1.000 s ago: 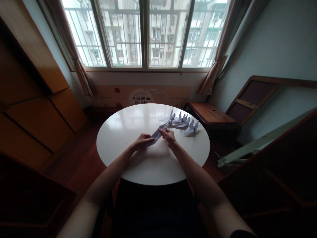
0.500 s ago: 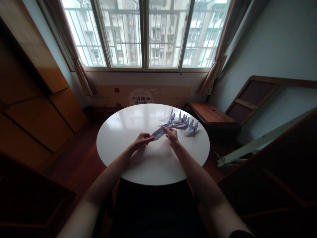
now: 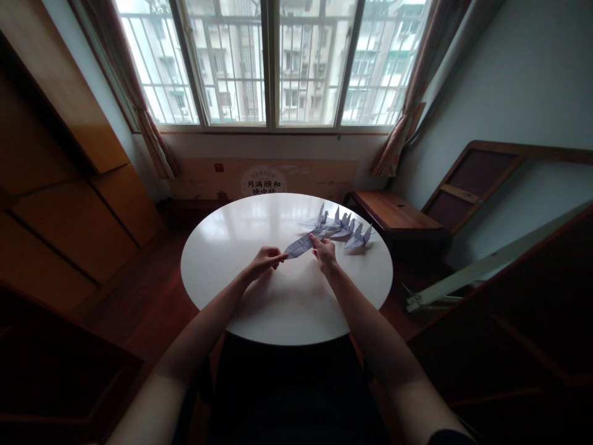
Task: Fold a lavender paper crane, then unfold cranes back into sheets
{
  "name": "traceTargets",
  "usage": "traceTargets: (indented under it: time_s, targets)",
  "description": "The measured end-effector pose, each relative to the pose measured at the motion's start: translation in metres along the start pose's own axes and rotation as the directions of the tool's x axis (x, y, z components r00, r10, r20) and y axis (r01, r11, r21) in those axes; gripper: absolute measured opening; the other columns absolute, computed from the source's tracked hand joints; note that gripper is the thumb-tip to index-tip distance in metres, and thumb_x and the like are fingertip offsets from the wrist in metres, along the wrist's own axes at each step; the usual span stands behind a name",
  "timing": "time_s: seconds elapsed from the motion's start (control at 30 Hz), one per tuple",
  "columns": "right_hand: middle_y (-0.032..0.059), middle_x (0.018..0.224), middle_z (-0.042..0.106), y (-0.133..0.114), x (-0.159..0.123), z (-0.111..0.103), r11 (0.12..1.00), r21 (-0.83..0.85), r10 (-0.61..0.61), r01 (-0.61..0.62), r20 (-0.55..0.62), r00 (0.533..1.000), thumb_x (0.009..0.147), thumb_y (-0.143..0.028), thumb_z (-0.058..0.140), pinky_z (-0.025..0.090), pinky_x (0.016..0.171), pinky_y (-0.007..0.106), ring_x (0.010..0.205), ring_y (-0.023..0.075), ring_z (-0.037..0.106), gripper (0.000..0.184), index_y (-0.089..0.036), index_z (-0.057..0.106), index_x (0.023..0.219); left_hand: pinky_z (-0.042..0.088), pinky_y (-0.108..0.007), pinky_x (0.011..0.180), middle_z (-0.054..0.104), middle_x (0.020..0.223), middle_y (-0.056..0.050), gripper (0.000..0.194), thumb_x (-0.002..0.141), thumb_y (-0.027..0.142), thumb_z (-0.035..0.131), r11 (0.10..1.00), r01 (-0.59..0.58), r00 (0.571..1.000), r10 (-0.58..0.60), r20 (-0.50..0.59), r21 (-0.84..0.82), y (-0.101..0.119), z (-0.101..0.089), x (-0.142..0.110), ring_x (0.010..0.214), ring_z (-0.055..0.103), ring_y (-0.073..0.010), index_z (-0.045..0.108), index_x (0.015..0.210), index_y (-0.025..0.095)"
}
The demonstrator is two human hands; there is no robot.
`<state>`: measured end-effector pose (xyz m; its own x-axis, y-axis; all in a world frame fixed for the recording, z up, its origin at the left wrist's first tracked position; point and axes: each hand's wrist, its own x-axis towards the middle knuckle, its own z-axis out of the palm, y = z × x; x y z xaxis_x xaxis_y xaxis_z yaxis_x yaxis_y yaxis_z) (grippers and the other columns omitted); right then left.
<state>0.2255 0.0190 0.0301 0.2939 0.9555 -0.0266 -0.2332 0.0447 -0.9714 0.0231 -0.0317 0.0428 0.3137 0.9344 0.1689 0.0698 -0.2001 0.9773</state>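
Observation:
A creased, pale grey-blue piece of folded paper [image 3: 299, 247] is held above the table, slanting up to the right. My left hand [image 3: 269, 259] pinches its lower left end between thumb and fingers. At the upper right part of the paper, my right hand [image 3: 325, 252] has its thumb on top and its fingers curled beneath. Just beyond and to the right stand several folded paper cranes [image 3: 357, 237] of the same colour. The paper's far end overlaps the nearest cranes in view, so its tip is hard to make out.
The round white table [image 3: 217, 266] lies under both hands. A wooden bench [image 3: 393, 210] stands behind it on the right, and a printed cardboard panel [image 3: 194, 179] leans below the window [image 3: 306, 68]. Wooden cabinets [image 3: 106, 228] line the left side.
The paper has tilted a little and shows more of its broad face. My right hand has shifted slightly right and up; the left still pinches the lower end.

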Motion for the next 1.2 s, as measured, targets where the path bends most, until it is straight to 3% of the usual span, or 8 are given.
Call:
traceTargets:
  time_s: [0.13,0.27,0.4,0.53,0.73,0.87,1.0,1.2]
  targets:
    - [-0.0019,0.054,0.054,-0.002,-0.003,0.001,0.998,0.015,0.056,-0.056,0.042,0.998,0.046,-0.054,0.081,0.033,0.052,0.025,0.054,0.0101,0.043,0.046,-0.019,0.058,0.065,0.035,-0.022,0.048,0.050,0.048,0.001,0.050,0.069,0.058,0.070,0.993,0.018,1.000,-0.019,-0.007,-0.117,-0.001,-0.001,0.001,0.043,0.046,-0.0075,0.053,0.056,0.013]
    - [-0.0001,0.060,0.059,-0.004,-0.010,0.004,0.995,0.055,0.076,-0.089,0.198,0.977,0.045,-0.049,0.084,0.032,0.055,0.026,0.057,0.0114,0.048,0.043,-0.018,0.062,0.067,0.040,-0.021,0.049,0.059,0.066,-0.002,0.048,0.071,0.059,0.068,0.975,0.069,0.997,-0.072,-0.006,-0.210,-0.005,-0.001,0.004,0.054,0.056,-0.0103,0.056,0.073,0.013]
    - [0.0012,0.062,0.062,0.000,-0.018,0.008,0.993,0.032,0.088,-0.111,0.409,0.908,0.046,-0.049,0.085,0.032,0.057,0.027,0.060,0.0129,0.051,0.044,-0.017,0.066,0.069,0.044,-0.021,0.054,0.062,0.081,-0.002,0.046,0.069,0.050,0.075,0.974,0.046,0.999,-0.040,0.030,-0.221,-0.004,0.000,0.002,0.063,0.059,-0.0109,0.055,0.094,0.016]
    - [0.0005,0.058,0.060,0.005,-0.025,0.011,0.994,-0.039,0.106,-0.100,0.522,0.846,0.048,-0.048,0.085,0.028,0.054,0.026,0.053,0.0098,0.044,0.043,-0.015,0.067,0.067,0.046,-0.022,0.060,0.063,0.083,-0.002,0.056,0.064,0.039,0.082,0.984,0.003,0.994,0.016,0.105,-0.178,-0.003,-0.001,-0.002,0.069,0.060,-0.0124,0.057,0.110,0.017]
    - [-0.0031,0.050,0.051,0.004,-0.028,0.014,0.995,-0.069,0.097,-0.071,0.550,0.830,0.047,-0.050,0.085,0.024,0.050,0.025,0.047,0.0069,0.036,0.044,-0.015,0.062,0.058,0.048,-0.026,0.066,0.069,0.083,-0.009,0.038,0.066,0.037,0.080,0.995,0.000,0.985,0.017,0.174,-0.097,-0.004,-0.001,-0.003,0.074,0.063,-0.0166,0.070,0.089,0.009]
    - [-0.0037,0.048,0.047,0.002,-0.027,0.013,0.993,-0.082,0.114,-0.084,0.525,0.843,0.051,-0.057,0.081,0.026,0.049,0.025,0.047,0.0076,0.037,0.047,-0.016,0.059,0.058,0.048,-0.028,0.067,0.070,0.082,-0.009,0.038,0.064,0.038,0.081,0.993,-0.013,0.997,0.021,0.073,-0.118,-0.003,-0.001,-0.001,0.074,0.064,-0.0174,0.073,0.088,0.010]
    - [-0.0028,0.052,0.050,0.006,-0.023,0.011,0.992,-0.101,0.121,-0.077,0.560,0.820,0.054,-0.057,0.080,0.027,0.049,0.025,0.048,0.0077,0.038,0.046,-0.016,0.062,0.062,0.048,-0.028,0.069,0.071,0.082,-0.010,0.038,0.060,0.038,0.084,0.988,-0.021,0.999,0.016,-0.033,-0.150,-0.003,-0.001,0.001,0.076,0.064,-0.0188,0.074,0.082,0.010]
    - [-0.0041,0.051,0.046,0.012,-0.019,0.009,0.993,-0.101,0.106,-0.057,0.582,0.806,0.057,-0.053,0.080,0.025,0.051,0.025,0.049,0.0075,0.036,0.042,-0.016,0.061,0.060,0.044,-0.026,0.062,0.069,0.074,-0.008,0.036,0.063,0.039,0.082,0.992,-0.009,1.000,0.009,-0.004,-0.128,-0.007,-0.002,0.002,0.068,0.061,-0.0159,0.074,0.082,0.010]
